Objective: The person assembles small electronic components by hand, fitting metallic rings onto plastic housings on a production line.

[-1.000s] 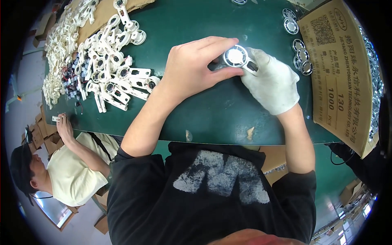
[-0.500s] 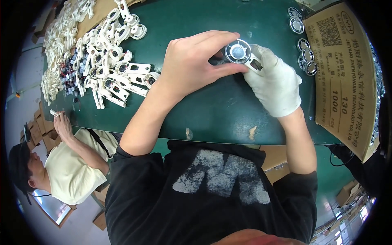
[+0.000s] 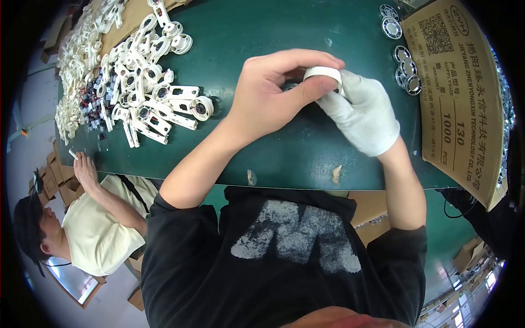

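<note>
Between my two hands is a white fan housing, its round head turned so that the rim shows. My bare left hand grips this head, thumb on the near side and fingers over the far side. A white knit glove covers my right hand, which is closed round the lower part of the housing and hides its handle. Left of my hands lies a heap of similar white fan housings, with round heads and slotted handles. Several silver spoked round covers lie to the right of my gloved hand.
A printed cardboard box stands along the table's right side, with shiny parts behind its wall. Small dark motors with wires lie among the white parts at left. A co-worker's hand holds a small white piece at the table's left edge.
The housing has been tilted, so its spoked face no longer shows and its white rim does. My left thumb has moved across the rim, and both hands have come closer together.
</note>
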Motion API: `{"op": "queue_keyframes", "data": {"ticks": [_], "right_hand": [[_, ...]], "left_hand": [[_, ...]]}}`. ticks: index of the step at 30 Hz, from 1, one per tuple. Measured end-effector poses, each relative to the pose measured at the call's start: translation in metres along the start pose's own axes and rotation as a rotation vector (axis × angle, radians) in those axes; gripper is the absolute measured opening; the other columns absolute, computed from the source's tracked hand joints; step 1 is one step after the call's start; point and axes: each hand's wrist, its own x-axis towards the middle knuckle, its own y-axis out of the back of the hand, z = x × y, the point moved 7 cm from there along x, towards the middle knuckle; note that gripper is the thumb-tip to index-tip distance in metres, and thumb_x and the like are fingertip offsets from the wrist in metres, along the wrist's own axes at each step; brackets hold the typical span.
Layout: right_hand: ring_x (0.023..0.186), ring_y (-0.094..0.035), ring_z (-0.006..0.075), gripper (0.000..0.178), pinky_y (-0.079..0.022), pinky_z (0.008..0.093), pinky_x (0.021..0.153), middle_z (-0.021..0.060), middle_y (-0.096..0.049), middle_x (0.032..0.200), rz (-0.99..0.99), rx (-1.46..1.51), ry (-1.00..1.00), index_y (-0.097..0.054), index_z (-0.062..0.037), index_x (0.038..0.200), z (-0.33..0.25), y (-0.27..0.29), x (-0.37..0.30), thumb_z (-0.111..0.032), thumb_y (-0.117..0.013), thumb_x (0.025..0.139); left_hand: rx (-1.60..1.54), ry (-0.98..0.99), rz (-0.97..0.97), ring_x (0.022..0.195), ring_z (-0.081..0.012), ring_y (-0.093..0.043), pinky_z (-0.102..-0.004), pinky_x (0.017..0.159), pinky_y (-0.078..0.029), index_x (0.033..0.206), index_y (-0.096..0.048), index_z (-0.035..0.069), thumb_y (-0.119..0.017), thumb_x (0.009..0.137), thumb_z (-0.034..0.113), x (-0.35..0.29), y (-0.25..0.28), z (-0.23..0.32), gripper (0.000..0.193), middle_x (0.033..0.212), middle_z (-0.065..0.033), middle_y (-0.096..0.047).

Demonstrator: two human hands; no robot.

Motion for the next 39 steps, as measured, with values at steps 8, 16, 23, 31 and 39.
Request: {"op": "queue_keyframes", "data": {"ticks": [8, 16, 23, 31, 39], "right_hand": [[0.089, -0.073, 0.0331, 0.036, -0.056, 0.0402, 0.082, 0.0187, -0.072, 0.094, 0.156, -0.215, -0.11, -0.069, -0.0073, 0.117, -0.002, 0.008, 0.005, -0.038, -0.065, 0.098], [0.087, -0.069, 0.0199, 0.037, -0.055, 0.0328, 0.084, 0.0144, -0.073, 0.099, 0.341, -0.168, -0.058, -0.063, 0.0003, 0.128, 0.008, 0.021, 0.012, -0.02, -0.068, 0.097], [0.09, -0.071, 0.0266, 0.037, -0.055, 0.0362, 0.087, 0.0171, -0.072, 0.097, 0.332, -0.155, -0.026, -0.066, 0.0013, 0.124, 0.006, 0.02, 0.009, -0.021, -0.066, 0.095], [0.098, -0.069, 0.0274, 0.042, -0.054, 0.0388, 0.092, 0.0142, -0.07, 0.108, 0.271, -0.153, -0.068, -0.064, -0.0014, 0.127, 0.007, 0.016, 0.009, -0.023, -0.069, 0.092], [0.092, -0.073, 0.0384, 0.057, -0.057, 0.0483, 0.084, 0.0199, -0.074, 0.102, 0.523, -0.382, -0.12, -0.053, -0.0043, 0.14, 0.028, 0.048, 0.016, -0.033, -0.069, 0.094]], "left_hand": [[0.417, 0.22, -0.044, 0.092, -0.0092, -0.066, -0.0246, 0.081, -0.054, 0.114, -0.073, 0.001, -0.07, 0.098, 0.018, 0.036, 0.024, 0.001, 0.023, 0.102, -0.0059, -0.072], [-0.087, 0.16, 0.629, 0.098, -0.0175, -0.067, -0.0296, 0.086, -0.056, 0.128, -0.063, -0.003, -0.063, 0.102, 0.015, 0.127, 0.2, 0.001, 0.032, 0.106, -0.0119, -0.071], [1.828, 0.117, 0.513, 0.101, -0.0352, -0.073, -0.0423, 0.092, -0.057, 0.118, -0.073, 0.005, -0.074, 0.088, 0.04, 0.086, 0.303, 0.04, 0.047, 0.111, -0.0174, -0.076], [1.328, 0.16, 0.505, 0.079, -0.0155, -0.072, -0.0309, 0.074, -0.057, 0.11, -0.074, 0.0, -0.074, 0.092, 0.035, 0.086, 0.234, 0.072, 0.039, 0.091, -0.0092, -0.078], [0.705, 0.148, -0.088, 0.084, -0.0133, -0.072, -0.0292, 0.077, -0.057, 0.104, -0.074, 0.002, -0.075, 0.092, 0.03, 0.11, -0.004, 0.004, 0.031, 0.091, -0.0069, -0.075]]}}
